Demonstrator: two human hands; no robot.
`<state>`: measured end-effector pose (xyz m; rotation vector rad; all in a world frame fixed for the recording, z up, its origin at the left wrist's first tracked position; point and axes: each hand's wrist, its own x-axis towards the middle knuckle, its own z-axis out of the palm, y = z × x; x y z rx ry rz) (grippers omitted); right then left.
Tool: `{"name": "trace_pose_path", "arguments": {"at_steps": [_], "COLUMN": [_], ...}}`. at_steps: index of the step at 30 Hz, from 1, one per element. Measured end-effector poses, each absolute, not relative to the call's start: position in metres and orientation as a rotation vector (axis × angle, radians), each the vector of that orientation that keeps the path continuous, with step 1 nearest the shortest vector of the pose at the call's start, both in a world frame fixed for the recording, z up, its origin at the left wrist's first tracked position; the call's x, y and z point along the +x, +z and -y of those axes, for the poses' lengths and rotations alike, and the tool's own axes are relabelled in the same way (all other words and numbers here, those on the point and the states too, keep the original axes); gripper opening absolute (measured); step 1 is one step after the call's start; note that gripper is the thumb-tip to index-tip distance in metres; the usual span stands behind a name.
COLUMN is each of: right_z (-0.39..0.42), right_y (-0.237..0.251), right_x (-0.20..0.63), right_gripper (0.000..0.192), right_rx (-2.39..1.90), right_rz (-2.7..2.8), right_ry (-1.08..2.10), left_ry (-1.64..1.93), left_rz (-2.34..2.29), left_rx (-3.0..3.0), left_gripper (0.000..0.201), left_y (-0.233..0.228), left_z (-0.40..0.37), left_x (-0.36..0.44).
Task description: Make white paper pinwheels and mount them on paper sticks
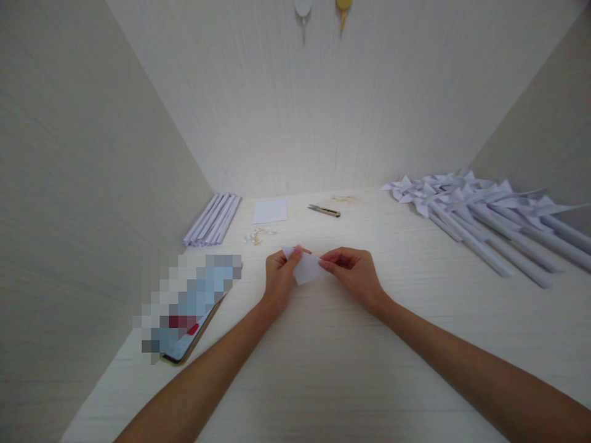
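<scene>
Between my two hands is a small white sheet of paper (308, 269), seemingly folded, with a corner pointing down. My left hand (279, 277) grips its left side, thumb on top. The fingertips of my right hand (353, 274) pinch its right corner. Just beyond my left hand lies a scatter of small pale bits (259, 235), too small to name. A stack of square white paper (270, 211) lies behind them. Thread snips (324, 211) with pointed blades rest on the table past my hands.
Rolled white paper tubes (213, 219) lie at the back left. Paper pinwheels on tube sticks (480, 209) are heaped at the right. A phone (203, 307), partly pixelated, lies left of my left forearm. Thin tan bits (344, 199) sit near the back wall. Panels enclose the table (323, 369).
</scene>
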<state>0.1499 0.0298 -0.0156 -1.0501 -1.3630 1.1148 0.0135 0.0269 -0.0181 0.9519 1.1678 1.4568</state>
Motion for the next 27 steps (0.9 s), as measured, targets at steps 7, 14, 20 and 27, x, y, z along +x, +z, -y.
{"name": "trace_pose_path", "arguments": {"at_steps": [7,14,20,27], "right_z": [-0.0308,-0.0309,-0.0296,-0.0288], "right_y": [-0.0177,-0.0159,-0.0144,-0.0151], "right_x": [0.1511,0.1506,0.1512,0.1511], "right_gripper": [0.010,0.008,0.008,0.008], "right_rx": [-1.054,-1.081,-1.082,-1.092], "right_rz": [1.358,1.338,1.342,1.374], "right_ry": [1.122,1.125,1.120,1.115], "left_ry": [1.416,1.609,1.619,1.594], "left_rz": [-1.104,-1.191,-1.166,-1.107], "left_rx": [0.949,0.997,0.993,0.960], "left_gripper": [0.035,0.014,0.016,0.018], "left_y": [-0.0153,-0.0122,-0.0126,-0.0131], "left_z": [-0.0267,-0.0310,-0.0309,-0.0295], "left_x": [0.0132,0.0095,0.0093,0.0068]}}
